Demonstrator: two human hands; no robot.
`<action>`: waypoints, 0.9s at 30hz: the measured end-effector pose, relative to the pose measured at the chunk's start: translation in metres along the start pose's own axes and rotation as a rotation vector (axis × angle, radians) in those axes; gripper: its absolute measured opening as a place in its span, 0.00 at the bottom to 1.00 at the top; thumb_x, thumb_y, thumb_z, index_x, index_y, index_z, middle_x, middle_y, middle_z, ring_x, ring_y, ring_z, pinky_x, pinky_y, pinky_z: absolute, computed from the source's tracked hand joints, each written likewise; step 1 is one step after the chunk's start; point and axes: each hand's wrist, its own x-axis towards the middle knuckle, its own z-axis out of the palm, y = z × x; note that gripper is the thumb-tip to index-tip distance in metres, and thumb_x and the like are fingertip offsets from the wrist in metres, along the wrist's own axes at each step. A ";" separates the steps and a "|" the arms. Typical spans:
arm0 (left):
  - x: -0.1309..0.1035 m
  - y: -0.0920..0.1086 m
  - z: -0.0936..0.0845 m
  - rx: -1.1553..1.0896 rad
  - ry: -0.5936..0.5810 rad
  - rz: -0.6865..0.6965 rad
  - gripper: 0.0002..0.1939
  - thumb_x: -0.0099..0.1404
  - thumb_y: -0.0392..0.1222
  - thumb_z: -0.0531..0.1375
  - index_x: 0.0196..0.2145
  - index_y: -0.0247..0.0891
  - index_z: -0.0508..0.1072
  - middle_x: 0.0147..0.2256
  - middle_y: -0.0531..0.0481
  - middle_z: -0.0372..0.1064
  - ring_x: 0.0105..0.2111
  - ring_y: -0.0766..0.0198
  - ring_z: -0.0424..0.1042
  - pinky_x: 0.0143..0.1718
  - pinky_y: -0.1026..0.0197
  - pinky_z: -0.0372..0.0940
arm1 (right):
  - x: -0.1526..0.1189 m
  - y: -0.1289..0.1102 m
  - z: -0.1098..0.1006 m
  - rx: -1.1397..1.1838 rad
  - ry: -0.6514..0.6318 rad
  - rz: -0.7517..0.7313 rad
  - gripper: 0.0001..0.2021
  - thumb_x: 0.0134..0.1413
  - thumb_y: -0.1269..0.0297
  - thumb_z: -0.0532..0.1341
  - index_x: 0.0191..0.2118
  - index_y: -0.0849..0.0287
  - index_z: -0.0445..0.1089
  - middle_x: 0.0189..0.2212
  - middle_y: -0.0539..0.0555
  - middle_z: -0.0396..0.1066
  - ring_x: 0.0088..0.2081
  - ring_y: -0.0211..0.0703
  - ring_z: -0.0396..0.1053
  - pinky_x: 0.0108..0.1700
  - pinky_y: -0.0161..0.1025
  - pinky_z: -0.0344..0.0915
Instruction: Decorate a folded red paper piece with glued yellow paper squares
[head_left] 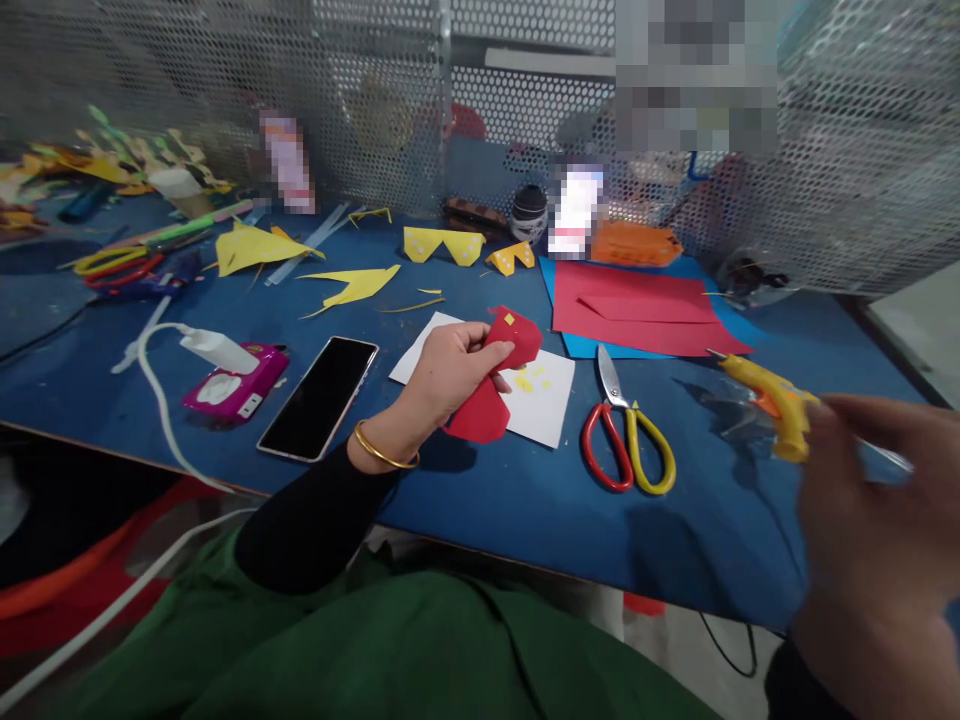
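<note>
My left hand [442, 375], with a gold bangle at the wrist, pinches a red paper cutout [480, 415] above the table. Its two wide lobes show on either side of my fingers, and the upper one carries a small yellow diamond [509, 319]. Beneath it lies a white sheet [551, 405] with small yellow paper bits [532, 380]. At the right, my right hand [877, 500] is blurred by motion and overlaps the rear of a yellow glue gun [772, 395]. Whether its fingers grip the gun cannot be made out.
Scissors [613, 380] with red and yellow handles lie between my hands. Red sheets [637, 300] rest on blue ones behind. Yellow eye masks [444, 245], paper scraps [352, 287], a dark phone [321, 395] and a purple power socket [240, 385] with white cord are farther left.
</note>
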 end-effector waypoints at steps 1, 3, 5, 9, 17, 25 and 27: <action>0.000 0.000 0.000 -0.001 -0.001 0.008 0.07 0.64 0.41 0.62 0.34 0.35 0.77 0.28 0.48 0.78 0.22 0.66 0.76 0.22 0.66 0.67 | -0.002 -0.020 -0.004 0.003 0.030 -0.149 0.21 0.59 0.59 0.63 0.57 0.52 0.72 0.38 0.61 0.75 0.38 0.56 0.72 0.38 0.49 0.64; 0.000 0.000 0.000 -0.007 -0.005 0.025 0.07 0.63 0.41 0.62 0.34 0.35 0.77 0.30 0.48 0.78 0.22 0.67 0.75 0.22 0.66 0.67 | -0.006 -0.060 -0.007 0.059 -0.078 -0.480 0.33 0.58 0.67 0.64 0.69 0.51 0.60 0.44 0.61 0.74 0.46 0.56 0.71 0.50 0.53 0.66; -0.001 0.000 0.000 -0.001 -0.009 0.036 0.07 0.64 0.41 0.62 0.35 0.35 0.77 0.29 0.48 0.78 0.22 0.67 0.75 0.22 0.66 0.67 | -0.011 -0.090 -0.005 0.083 -0.192 -0.630 0.37 0.59 0.76 0.60 0.72 0.49 0.53 0.46 0.59 0.72 0.49 0.51 0.69 0.60 0.55 0.61; -0.001 0.000 0.000 0.015 0.003 0.056 0.06 0.64 0.40 0.62 0.33 0.34 0.78 0.27 0.50 0.76 0.21 0.68 0.75 0.22 0.67 0.65 | -0.016 -0.113 0.004 0.074 -0.193 -0.731 0.36 0.61 0.78 0.59 0.72 0.50 0.55 0.33 0.52 0.68 0.39 0.45 0.63 0.59 0.50 0.60; -0.003 0.001 0.000 0.017 0.005 0.054 0.06 0.63 0.41 0.63 0.33 0.36 0.77 0.23 0.53 0.74 0.23 0.66 0.75 0.24 0.67 0.65 | -0.010 -0.113 0.007 0.058 -0.167 -0.869 0.34 0.61 0.78 0.59 0.69 0.46 0.60 0.28 0.49 0.63 0.35 0.44 0.59 0.52 0.45 0.60; -0.001 0.000 0.001 0.025 -0.001 0.054 0.07 0.62 0.42 0.64 0.33 0.35 0.77 0.25 0.51 0.75 0.23 0.66 0.76 0.24 0.67 0.66 | -0.017 -0.118 0.016 0.101 -0.099 -0.810 0.28 0.61 0.72 0.63 0.66 0.50 0.65 0.30 0.49 0.69 0.37 0.43 0.64 0.55 0.46 0.60; -0.001 0.000 0.001 0.028 -0.001 0.050 0.07 0.62 0.42 0.63 0.34 0.35 0.78 0.27 0.51 0.76 0.23 0.66 0.76 0.24 0.67 0.66 | -0.018 -0.117 0.016 0.170 -0.070 -0.771 0.18 0.63 0.66 0.64 0.58 0.58 0.72 0.35 0.52 0.74 0.40 0.43 0.67 0.56 0.47 0.60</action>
